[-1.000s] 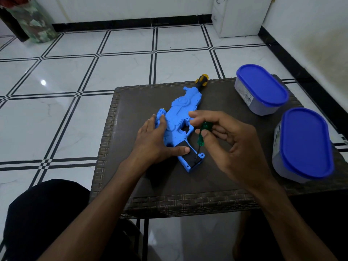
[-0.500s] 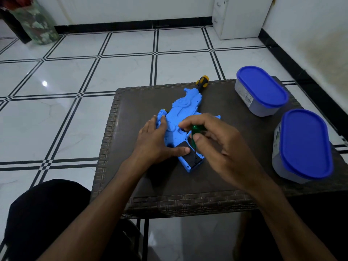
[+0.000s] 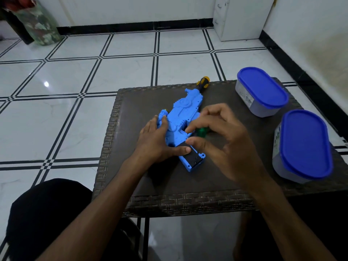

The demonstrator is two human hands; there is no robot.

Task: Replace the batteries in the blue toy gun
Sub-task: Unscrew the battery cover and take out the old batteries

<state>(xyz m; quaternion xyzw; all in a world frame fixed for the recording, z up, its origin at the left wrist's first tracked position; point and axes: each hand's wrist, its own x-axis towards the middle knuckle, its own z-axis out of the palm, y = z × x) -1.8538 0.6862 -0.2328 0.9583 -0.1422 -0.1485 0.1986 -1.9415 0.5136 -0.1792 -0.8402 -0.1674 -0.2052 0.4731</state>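
Blue toy gun mid-counter | left hand presses it flat, fingers straight | right hand pinches green screwdriver over grip cover | advice: keep tip upright, seated, turn slowly.

The right hand covers most of the green screwdriver; only a piece of its handle shows, and its thin shaft over the grip of the blue toy gun is too faint to follow. A yellow-and-black tool lies half hidden behind the gun's muzzle. Labels on both blue-lidded containers are unreadable.
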